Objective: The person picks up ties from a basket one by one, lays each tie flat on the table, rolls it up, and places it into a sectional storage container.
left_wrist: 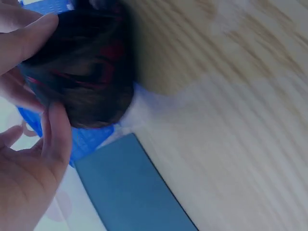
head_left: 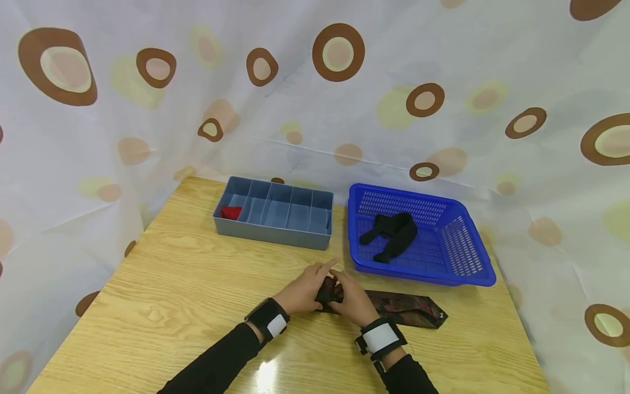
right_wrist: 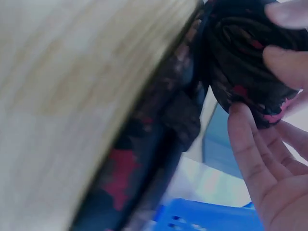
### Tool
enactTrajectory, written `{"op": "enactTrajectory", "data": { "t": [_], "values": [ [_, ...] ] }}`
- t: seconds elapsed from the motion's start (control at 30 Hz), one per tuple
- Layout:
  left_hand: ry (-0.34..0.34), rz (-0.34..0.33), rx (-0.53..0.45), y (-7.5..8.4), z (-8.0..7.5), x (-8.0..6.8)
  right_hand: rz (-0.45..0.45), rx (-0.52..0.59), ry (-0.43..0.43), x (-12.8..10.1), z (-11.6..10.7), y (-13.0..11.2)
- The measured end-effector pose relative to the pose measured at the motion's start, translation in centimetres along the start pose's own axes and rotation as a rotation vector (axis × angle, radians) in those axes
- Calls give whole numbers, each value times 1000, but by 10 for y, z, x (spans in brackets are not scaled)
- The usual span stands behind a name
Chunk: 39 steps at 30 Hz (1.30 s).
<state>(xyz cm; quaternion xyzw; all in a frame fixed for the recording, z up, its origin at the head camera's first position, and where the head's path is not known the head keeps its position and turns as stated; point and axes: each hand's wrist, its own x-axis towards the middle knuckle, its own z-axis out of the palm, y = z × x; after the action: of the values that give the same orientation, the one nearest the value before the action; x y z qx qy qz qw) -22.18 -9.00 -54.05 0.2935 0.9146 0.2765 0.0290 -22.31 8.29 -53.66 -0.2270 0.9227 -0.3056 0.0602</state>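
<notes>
Necktie (head_left: 394, 307), long axis left-right, rolled end between both hands (head_left: 328, 294).

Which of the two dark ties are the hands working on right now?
The red-patterned tie lying on the table, partly rolled between the left hand and right hand. The plain black tie lies untouched in the blue basket.
</notes>
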Motion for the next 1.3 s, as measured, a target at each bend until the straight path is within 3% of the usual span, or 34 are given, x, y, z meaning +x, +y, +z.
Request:
{"op": "enactTrajectory", "data": {
  "t": [0.13,0.4,0.67,0.73,0.9,0.97,1.13,1.3],
  "values": [
    [-7,-49,12,-8,4,-1,48,105,-18,-1,0,10],
    [-47,-107,-103,-17,11,-2,149,452,-92,-1,4,19],
    [-42,-123,-63,-17,12,-2,206,535,-81,-1,12,23],
    [-39,-115,-25,-15,14,-2,201,459,-66,-3,13,22],
    [-25,-116,50,-9,17,0,51,1,-9,-7,9,13],
    [-26,-125,72,-6,18,1,-20,-118,12,-9,5,7],
    [-28,-111,142,-1,18,3,-116,-186,29,-6,-1,-4],
    [-34,-134,107,-4,21,1,-46,-180,9,-4,-3,1]
  ]
}}
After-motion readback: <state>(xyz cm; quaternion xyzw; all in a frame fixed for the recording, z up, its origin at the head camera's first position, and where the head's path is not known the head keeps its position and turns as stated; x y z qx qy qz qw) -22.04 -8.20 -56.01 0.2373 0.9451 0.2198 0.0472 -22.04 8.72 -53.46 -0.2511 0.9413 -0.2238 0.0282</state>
